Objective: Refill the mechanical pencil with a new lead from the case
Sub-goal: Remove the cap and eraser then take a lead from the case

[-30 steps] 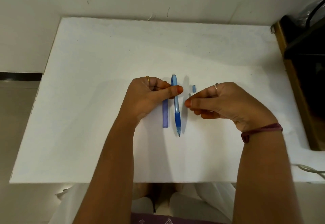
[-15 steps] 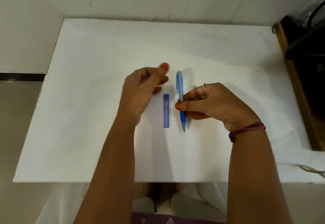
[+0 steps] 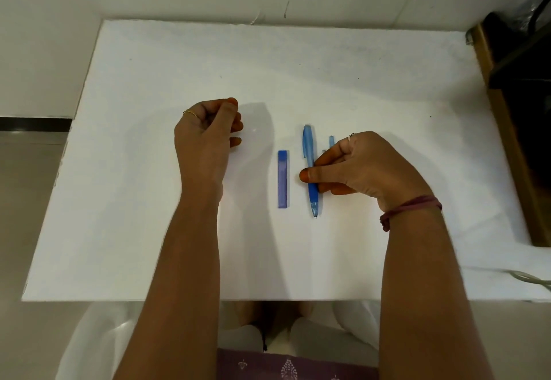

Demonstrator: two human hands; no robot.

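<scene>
A blue mechanical pencil (image 3: pixel 308 153) lies on the white table (image 3: pixel 387 81), tip toward me. My right hand (image 3: pixel 360 168) pinches it at the grip between thumb and fingers. The blue lead case (image 3: pixel 283 179) lies flat just left of the pencil, untouched. A small blue cap (image 3: pixel 331 140) lies right of the pencil, partly behind my fingers, with a tiny grey piece beside it. My left hand (image 3: pixel 208 138) hovers well left of the case, fingers loosely curled, holding nothing I can see.
A dark wooden-edged unit (image 3: pixel 512 129) stands along the table's right side. A pale cable (image 3: pixel 530 278) crosses the table's near right corner. A wall runs behind the table.
My left hand let go of the pencil and drew away to the left. My right hand moved in and took hold of the pencil at its grip.
</scene>
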